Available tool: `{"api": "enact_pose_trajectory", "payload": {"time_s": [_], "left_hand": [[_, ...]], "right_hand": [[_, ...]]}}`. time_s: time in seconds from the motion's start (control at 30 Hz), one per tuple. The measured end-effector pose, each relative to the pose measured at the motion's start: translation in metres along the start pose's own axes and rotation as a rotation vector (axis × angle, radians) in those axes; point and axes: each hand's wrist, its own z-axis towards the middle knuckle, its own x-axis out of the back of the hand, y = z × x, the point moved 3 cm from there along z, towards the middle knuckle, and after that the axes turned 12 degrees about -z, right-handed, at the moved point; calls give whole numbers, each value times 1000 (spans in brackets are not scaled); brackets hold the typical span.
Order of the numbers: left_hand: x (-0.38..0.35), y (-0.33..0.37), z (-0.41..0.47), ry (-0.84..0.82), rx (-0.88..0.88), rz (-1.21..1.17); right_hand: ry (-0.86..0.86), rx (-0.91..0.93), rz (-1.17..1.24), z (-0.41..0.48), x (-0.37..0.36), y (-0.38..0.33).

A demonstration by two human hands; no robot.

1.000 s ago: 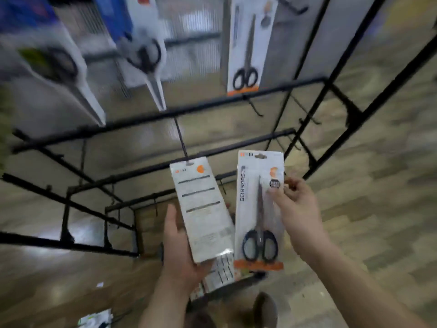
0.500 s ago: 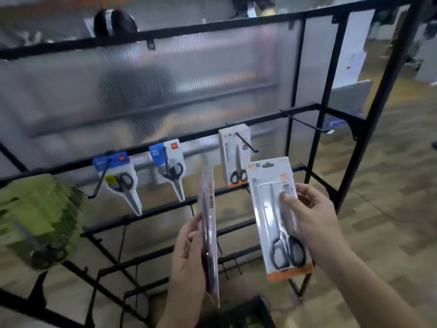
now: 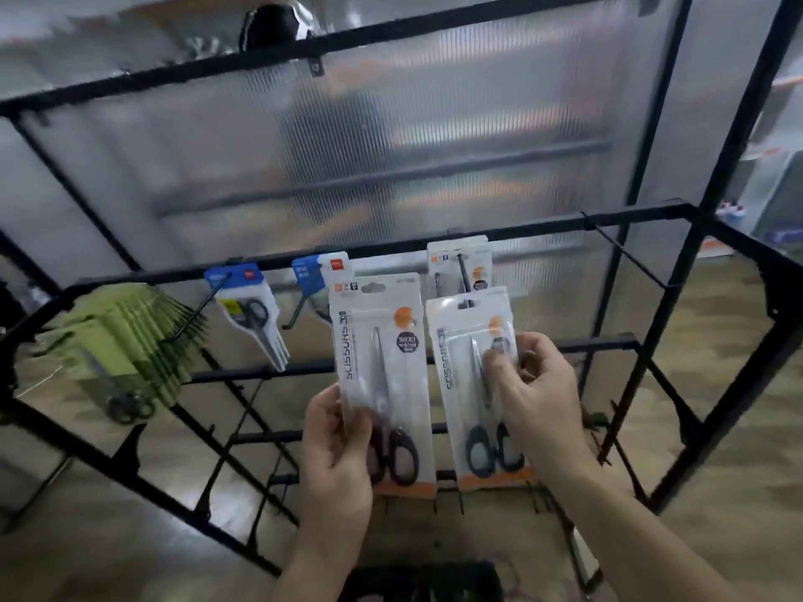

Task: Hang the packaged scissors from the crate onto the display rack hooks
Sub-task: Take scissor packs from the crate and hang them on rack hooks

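Head view: nearest, below the rack (image 3: pixel 608 212), the dark crate (image 3: pixel 426 580) sits at the bottom edge; what lies in it I cannot tell. In front of the rack I hold two white-and-orange scissors packs upright, side by side. My left hand (image 3: pixel 336 454) grips the left pack (image 3: pixel 378 362) by its lower edge, thumb across the front near the handles. My right hand (image 3: pixel 539 397) pinches the right pack (image 3: pixel 460 384) at mid-height, thumb on the blister. That pack's top hole is at the tip of a hook (image 3: pixel 462 271) on the rack's middle bar; whether it is threaded I cannot tell. One matching hung pack (image 3: pixel 443 262) is on that hook. Left along the bar are two hooks of blue packs (image 3: pixel 247 306), then green packs (image 3: pixel 126 341), too blurred to count.
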Motion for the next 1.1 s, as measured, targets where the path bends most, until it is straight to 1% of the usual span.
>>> {"api": "enact_pose_trajectory", "payload": {"time_s": [0.13, 0.23, 0.33, 0.53, 0.67, 0.8, 0.93, 1.1], "left_hand": [[2, -4, -5, 25, -12, 21], [1, -2, -6, -12, -3, 21], [-2, -4, -3, -34, 43, -14], [-6, -7, 6, -87, 64, 7], [-1, -11, 5, -172, 194, 50], [-1, -12, 0, -230, 227, 115], [-6, -17, -2, -244, 252, 162], [-11, -26, -7, -297, 329, 195]], "right_hand": [[-15, 20, 18, -1, -2, 4], [48, 5, 14, -2, -2, 8], [56, -29, -1, 5, -3, 12], [62, -82, -152, 54, -14, 13], [86, -110, -210, 96, -23, 17], [148, -101, -365, 120, -26, 16], [97, -163, -362, 122, -21, 15], [18, -123, -415, 85, 1, 4]]}}
